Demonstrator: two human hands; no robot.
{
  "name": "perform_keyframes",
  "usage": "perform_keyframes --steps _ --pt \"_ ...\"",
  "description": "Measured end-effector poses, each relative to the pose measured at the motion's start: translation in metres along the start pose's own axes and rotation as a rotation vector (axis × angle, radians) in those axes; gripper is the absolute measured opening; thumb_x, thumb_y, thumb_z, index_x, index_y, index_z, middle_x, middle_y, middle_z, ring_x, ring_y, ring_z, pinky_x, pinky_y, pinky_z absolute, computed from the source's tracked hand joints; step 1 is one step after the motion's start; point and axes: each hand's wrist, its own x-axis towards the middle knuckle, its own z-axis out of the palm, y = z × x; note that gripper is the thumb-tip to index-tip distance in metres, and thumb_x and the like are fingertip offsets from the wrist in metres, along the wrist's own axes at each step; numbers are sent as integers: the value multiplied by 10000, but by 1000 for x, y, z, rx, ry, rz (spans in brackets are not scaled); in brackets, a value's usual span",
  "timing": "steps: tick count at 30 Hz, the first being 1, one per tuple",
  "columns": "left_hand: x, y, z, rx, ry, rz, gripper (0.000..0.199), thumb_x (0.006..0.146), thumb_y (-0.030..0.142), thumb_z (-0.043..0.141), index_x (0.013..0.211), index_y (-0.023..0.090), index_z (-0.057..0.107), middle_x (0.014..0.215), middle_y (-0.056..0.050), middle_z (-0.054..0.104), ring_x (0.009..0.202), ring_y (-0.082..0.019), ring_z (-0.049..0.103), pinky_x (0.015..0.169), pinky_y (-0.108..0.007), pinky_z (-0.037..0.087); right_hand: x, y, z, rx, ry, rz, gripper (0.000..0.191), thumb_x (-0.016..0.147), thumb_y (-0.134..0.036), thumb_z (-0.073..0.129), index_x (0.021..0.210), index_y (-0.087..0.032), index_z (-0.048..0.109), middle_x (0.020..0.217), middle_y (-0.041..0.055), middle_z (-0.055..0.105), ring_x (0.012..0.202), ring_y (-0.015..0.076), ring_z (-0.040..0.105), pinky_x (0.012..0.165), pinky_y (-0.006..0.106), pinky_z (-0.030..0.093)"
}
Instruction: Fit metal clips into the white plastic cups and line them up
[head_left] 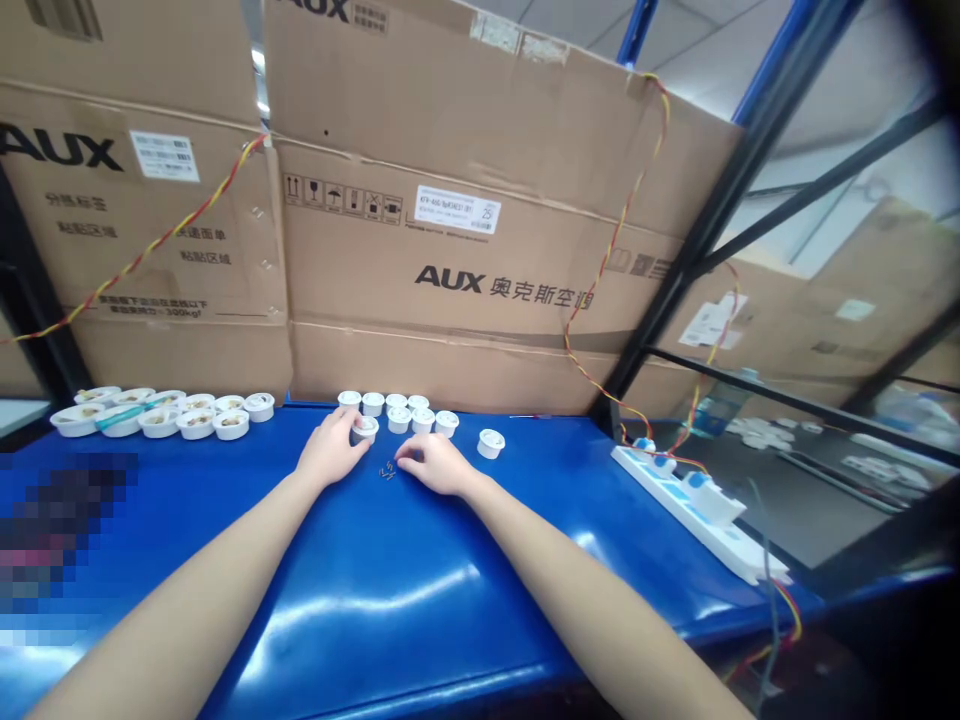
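- Head view, looking forward and down at both forearms reaching across a blue table (420,570).
- The left hand (328,448) is half open, its fingertips (354,424) against the side of a small white cup (365,430). From this angle I can't quite tell whether they are gripping it or only touching it.
- The right hand (435,465) is loosely curled and lies on the table, gripping nothing that shows.
- A small pile of tiny metal parts (387,471) lies between the hands, just beside the right hand's fingertips (400,455). They are too small to identify.
- Seven more small white cups (409,413) stand in two loose rows just beyond the hands, close to the held cup.
- A single small white cup (490,443) stands apart to the right, beyond the right hand.
- Wider white cups (161,417) with brownish contents crowd together further left, well apart from the left hand.
- A white power strip (690,500) lies at the right edge of the table, with a twisted red-and-yellow wire (607,280) running up from it.
- Cardboard boxes printed AUX (480,260) are stacked behind the table, beside a dark metal rack upright (720,180).
- A pixelated patch (52,540) hides the left edge of the table.
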Motion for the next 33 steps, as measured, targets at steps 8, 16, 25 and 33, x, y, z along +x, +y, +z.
perform_keyframes --steps 8,16,25,33 --pt "-6 6 -5 -83 40 -1 273 782 313 556 1039 246 496 1074 -52 622 986 -253 606 810 -351 470 -1 1 0 84 -51 -49 90 795 -200 633 822 -193 718 836 7 713 751 130 624 696 224 436" --pt "-6 5 -4 -97 22 10 286 786 310 549 1061 244 510 1118 -62 608 1030 -252 595 865 -362 467 -1 -3 -1 24 -85 -91 102 808 -201 621 846 -196 716 837 13 703 731 125 602 676 224 412" --pt "-6 3 -3 -74 4 12 323 791 324 541 1100 238 503 1160 -76 577 1044 -267 576 876 -381 461 -4 1 -11 -107 -125 -114 97 777 -162 587 795 -182 681 720 0 661 602 103 527 564 210 345" --pt "-7 11 -8 31 84 117 366 768 301 563 1125 238 514 1225 -85 529 1127 -301 497 889 -420 436 -4 7 -14 -89 -116 -41 94 774 -180 599 815 -178 684 732 8 666 617 109 550 573 211 355"
